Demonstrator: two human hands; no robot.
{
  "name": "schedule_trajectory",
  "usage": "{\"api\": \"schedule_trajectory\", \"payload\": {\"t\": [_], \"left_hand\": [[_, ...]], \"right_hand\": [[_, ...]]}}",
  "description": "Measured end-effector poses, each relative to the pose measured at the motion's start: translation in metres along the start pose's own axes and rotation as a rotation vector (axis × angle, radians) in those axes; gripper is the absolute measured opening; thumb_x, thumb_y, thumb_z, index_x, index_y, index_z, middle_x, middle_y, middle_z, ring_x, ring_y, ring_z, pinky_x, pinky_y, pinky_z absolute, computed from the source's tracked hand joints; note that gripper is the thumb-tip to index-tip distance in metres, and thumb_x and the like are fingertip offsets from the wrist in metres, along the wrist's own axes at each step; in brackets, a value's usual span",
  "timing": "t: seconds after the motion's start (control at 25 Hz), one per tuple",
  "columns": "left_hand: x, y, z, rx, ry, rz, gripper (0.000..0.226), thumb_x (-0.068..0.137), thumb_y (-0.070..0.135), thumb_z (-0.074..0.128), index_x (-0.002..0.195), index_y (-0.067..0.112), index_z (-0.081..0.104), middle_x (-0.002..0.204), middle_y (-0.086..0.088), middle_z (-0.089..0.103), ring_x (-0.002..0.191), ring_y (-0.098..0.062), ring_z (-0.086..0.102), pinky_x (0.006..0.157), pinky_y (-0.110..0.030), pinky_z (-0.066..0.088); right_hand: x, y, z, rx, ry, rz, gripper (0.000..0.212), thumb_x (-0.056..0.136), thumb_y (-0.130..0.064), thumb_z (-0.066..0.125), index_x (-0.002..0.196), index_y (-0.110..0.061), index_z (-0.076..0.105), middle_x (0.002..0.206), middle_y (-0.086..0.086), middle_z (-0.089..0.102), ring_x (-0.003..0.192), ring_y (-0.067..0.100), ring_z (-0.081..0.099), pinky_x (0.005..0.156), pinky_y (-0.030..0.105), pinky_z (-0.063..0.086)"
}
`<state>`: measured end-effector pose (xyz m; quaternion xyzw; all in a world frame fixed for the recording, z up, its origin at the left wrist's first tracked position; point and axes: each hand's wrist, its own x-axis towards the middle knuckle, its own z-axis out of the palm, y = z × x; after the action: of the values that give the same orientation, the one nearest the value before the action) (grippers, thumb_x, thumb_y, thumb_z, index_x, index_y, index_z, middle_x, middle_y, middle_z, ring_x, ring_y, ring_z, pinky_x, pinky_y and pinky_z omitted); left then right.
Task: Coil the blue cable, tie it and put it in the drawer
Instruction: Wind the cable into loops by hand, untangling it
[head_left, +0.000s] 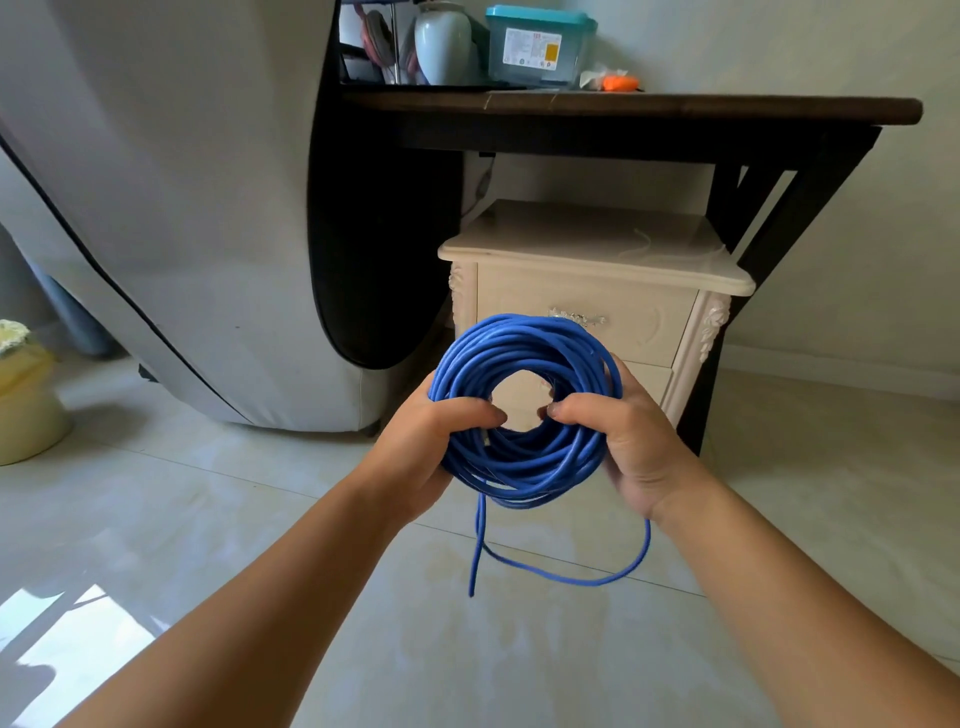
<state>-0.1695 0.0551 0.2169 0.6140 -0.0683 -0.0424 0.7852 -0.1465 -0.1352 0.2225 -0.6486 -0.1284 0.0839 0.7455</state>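
Observation:
The blue cable (524, 348) is wound into a round coil held upright in front of me. My left hand (426, 452) grips the coil's lower left side, its thumb hooked into the centre hole. My right hand (631, 441) grips the lower right side the same way. A loose tail of cable hangs below the coil in a loop, its end dangling above the floor. Behind the coil stands a cream bedside cabinet (597, 249); its top drawer (644, 317) with a metal handle is closed.
A dark wooden table (649, 106) spans above the cabinet, carrying a vase, a teal-lidded plastic box and an orange object. A large grey covered object (171, 208) fills the left. A yellow container (26, 405) sits at the far left on the tiled floor.

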Motion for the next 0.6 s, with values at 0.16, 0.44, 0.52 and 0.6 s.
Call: {"api": "schedule_trajectory", "payload": {"t": [0.16,0.44,0.52,0.6], "left_hand": [[-0.001,-0.005,-0.003,0.167,-0.007,-0.099,0.043,0.077,0.021,0.075,0.118,0.021,0.061,0.101,-0.01,0.067,0.098,-0.026,0.067,0.095,-0.049,0.053],[0.0,0.003,-0.005,0.765,-0.048,0.131,0.098,0.074,0.014,0.083,0.152,0.036,0.028,0.143,0.012,0.044,0.123,-0.005,0.053,0.1,-0.029,0.051],[-0.003,0.0,0.0,0.935,-0.097,0.256,0.099,0.072,0.015,0.083,0.151,0.034,0.028,0.136,0.011,0.049,0.116,-0.004,0.057,0.097,-0.028,0.053],[-0.005,0.0,0.004,0.949,-0.084,0.298,0.095,0.071,0.014,0.083,0.149,0.034,0.032,0.124,0.013,0.058,0.106,-0.002,0.062,0.09,-0.025,0.055]], "right_hand": [[0.002,0.0,-0.001,-0.077,0.078,0.022,0.046,0.061,-0.008,0.062,0.104,-0.024,0.064,0.081,0.005,0.058,0.081,0.026,0.058,0.077,0.043,0.049],[-0.002,-0.011,0.004,-0.634,-0.082,-0.088,0.061,0.072,0.002,0.066,0.117,-0.036,0.052,0.103,-0.01,0.064,0.088,0.008,0.065,0.074,0.025,0.051],[-0.006,-0.012,0.013,-0.871,-0.164,-0.121,0.068,0.069,-0.005,0.069,0.123,-0.039,0.046,0.109,-0.016,0.058,0.093,0.005,0.061,0.076,0.023,0.051],[-0.01,-0.013,0.019,-0.947,-0.158,-0.157,0.069,0.07,-0.008,0.07,0.124,-0.04,0.039,0.108,-0.016,0.054,0.092,0.005,0.058,0.074,0.022,0.05]]}}
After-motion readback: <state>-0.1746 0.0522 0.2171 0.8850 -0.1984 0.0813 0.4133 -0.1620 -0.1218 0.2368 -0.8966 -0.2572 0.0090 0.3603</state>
